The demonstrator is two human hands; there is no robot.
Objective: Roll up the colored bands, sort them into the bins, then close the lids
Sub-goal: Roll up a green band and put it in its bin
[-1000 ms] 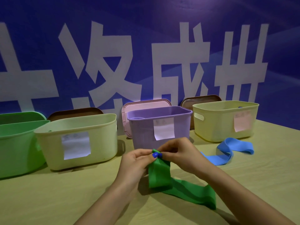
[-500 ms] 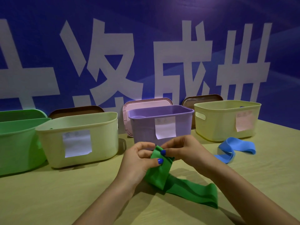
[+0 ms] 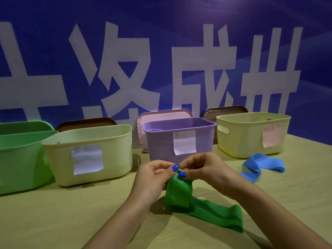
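— Where is the green band right now?

— Its upper end is pinched between both hands, just in front of the purple bin. The left hand and the right hand each have a closed grip on it, thumb and fingertips curled tight round the top edge. The rest hangs down and trails off to the right across the tabletop.

— And the other band?

— The blue band lies loose and unrolled on the tabletop, just in front of the yellow bin on the right.

— The bins?

— Four in a row, all open: a green bin at far left, a cream bin, then the purple and the yellow. A pink lid leans behind the purple one, and brown lids stand behind the cream and yellow ones.
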